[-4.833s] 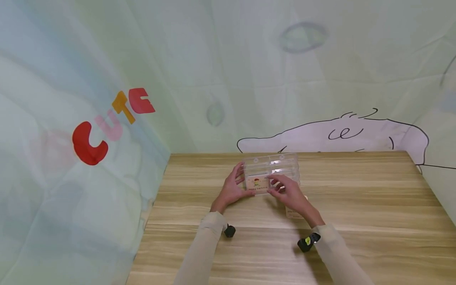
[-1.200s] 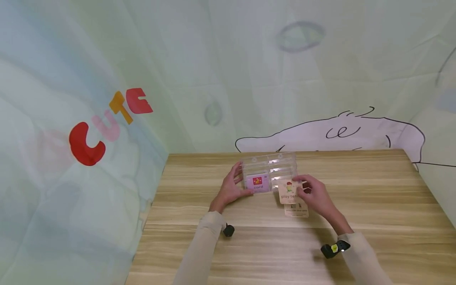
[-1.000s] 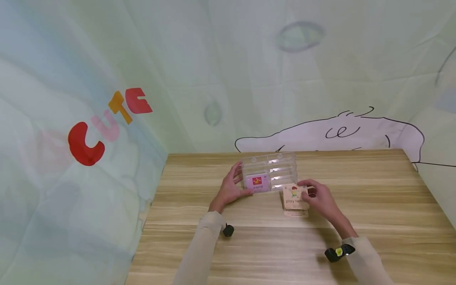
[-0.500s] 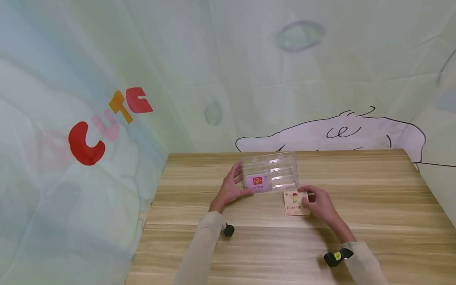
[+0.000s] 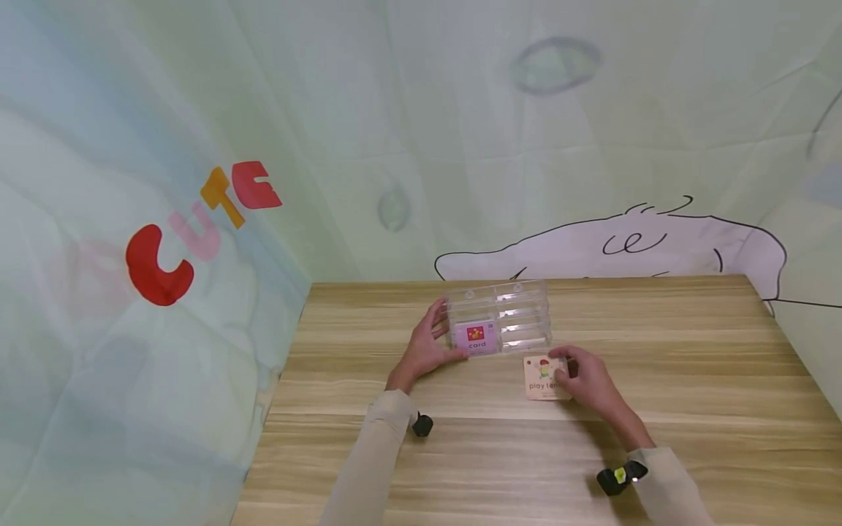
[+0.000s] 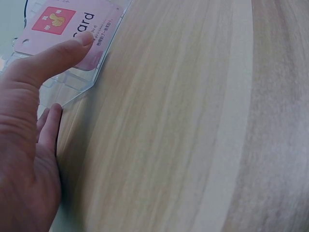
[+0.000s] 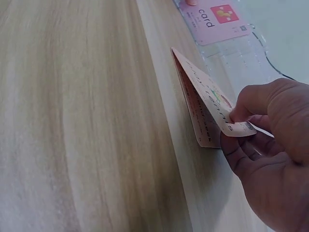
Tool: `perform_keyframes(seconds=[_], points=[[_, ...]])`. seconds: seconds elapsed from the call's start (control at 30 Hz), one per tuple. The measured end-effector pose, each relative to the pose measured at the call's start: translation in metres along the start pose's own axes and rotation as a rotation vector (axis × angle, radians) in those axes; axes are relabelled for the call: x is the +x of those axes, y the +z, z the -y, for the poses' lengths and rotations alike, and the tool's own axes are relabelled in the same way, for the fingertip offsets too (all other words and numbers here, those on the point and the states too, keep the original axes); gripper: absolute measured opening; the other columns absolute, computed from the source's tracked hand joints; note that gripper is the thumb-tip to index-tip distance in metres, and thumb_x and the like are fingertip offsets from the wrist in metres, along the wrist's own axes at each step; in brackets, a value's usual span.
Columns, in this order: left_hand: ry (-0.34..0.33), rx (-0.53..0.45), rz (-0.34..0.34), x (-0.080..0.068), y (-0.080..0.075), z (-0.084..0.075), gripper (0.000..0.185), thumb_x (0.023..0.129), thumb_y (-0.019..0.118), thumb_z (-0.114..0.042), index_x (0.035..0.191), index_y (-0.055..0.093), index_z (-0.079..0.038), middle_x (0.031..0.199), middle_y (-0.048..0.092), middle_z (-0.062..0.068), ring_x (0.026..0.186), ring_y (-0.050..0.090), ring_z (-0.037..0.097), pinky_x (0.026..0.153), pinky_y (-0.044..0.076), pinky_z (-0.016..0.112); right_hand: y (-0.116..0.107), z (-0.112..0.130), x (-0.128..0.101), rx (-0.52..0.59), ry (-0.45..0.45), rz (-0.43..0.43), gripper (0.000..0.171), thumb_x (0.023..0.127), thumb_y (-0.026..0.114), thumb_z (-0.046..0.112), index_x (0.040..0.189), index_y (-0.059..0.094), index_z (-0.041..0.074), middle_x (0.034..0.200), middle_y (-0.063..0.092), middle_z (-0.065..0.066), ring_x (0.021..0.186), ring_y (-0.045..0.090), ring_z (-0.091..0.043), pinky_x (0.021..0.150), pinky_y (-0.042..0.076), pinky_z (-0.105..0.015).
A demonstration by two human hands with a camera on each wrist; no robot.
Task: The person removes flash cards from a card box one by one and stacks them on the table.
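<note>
Pink card [image 5: 479, 337], at the tip of the left thumb [image 6: 60, 55]: "card", dark print, with smaller phonetic and Chinese lines too fine to read surely
Red square [image 6: 52, 20] on the pink card, past the thumb tip: a few Chinese characters, unclear
Peach card [image 5: 539, 381], pinched by the right thumb [image 7: 258, 101]: "play tennis", the last letters under the thumb from above
Lower card [image 7: 205, 130], beneath that pinch: seemingly "and seek", seen slantwise
Cloth wall [image 5: 79, 329], well left of all fingers: "CUTE", big coloured capitals

Left hand [image 5: 424, 352], thumb [image 6: 65, 54] extended; right hand [image 5: 590, 376], thumb and fingers [image 7: 232, 153] in a pinch; both forearms [image 5: 370, 460] angled inward.
</note>
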State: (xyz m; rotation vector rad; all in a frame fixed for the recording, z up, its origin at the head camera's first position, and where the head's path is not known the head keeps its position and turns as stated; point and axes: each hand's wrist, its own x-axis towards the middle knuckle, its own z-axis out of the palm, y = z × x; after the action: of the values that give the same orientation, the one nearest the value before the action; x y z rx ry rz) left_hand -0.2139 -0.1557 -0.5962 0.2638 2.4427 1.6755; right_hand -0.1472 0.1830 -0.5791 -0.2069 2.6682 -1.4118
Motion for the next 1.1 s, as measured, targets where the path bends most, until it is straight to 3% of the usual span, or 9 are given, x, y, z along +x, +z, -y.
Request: perform_keyframes(seconds=[0.23, 0.5, 1.1], points=[[0.008, 0.000, 0.000, 0.0005, 0.0004, 0.0007, 0.119, 0.073, 0.098, -0.024, 0.164, 0.022, -0.037, 0.159, 0.043, 0.006, 0.140, 0.051, 0.029, 0.112, 0.048, 0.040, 0.0014, -0.0018, -0.0012, -0.049, -0.058, -0.012, 0.035, 0.087, 0.074, -0.005, 0.122, 0.066, -0.006, 0.110, 0.065, -0.020, 0.085, 0.057, -0.024, 0.064, 0.051, -0.025], [0.008, 0.007, 0.002, -0.0002, 0.0007, 0.0004, 0.118, 0.074, 0.097, -0.025, 0.164, 0.021, -0.036, 0.160, 0.042, 0.007, 0.140, 0.050, 0.029, 0.112, 0.048, 0.041, 0.0016, 0.0024, -0.0038, -0.121, -0.084, -0.012, 0.036, 0.086, 0.079, -0.001, 0.120, 0.068, -0.005, 0.115, 0.064, -0.022, 0.090, 0.056, -0.027, 0.072, 0.051, -0.033], [0.003, 0.016, -0.003, 0.0004, 0.0004, -0.0009, 0.117, 0.075, 0.097, -0.024, 0.164, 0.022, -0.034, 0.160, 0.042, 0.006, 0.140, 0.051, 0.028, 0.112, 0.048, 0.040, 0.0054, -0.0026, -0.0018, -0.205, -0.125, -0.019, 0.031, 0.087, 0.081, 0.002, 0.116, 0.071, -0.003, 0.115, 0.062, -0.021, 0.083, 0.053, -0.023, 0.063, 0.045, -0.028]])
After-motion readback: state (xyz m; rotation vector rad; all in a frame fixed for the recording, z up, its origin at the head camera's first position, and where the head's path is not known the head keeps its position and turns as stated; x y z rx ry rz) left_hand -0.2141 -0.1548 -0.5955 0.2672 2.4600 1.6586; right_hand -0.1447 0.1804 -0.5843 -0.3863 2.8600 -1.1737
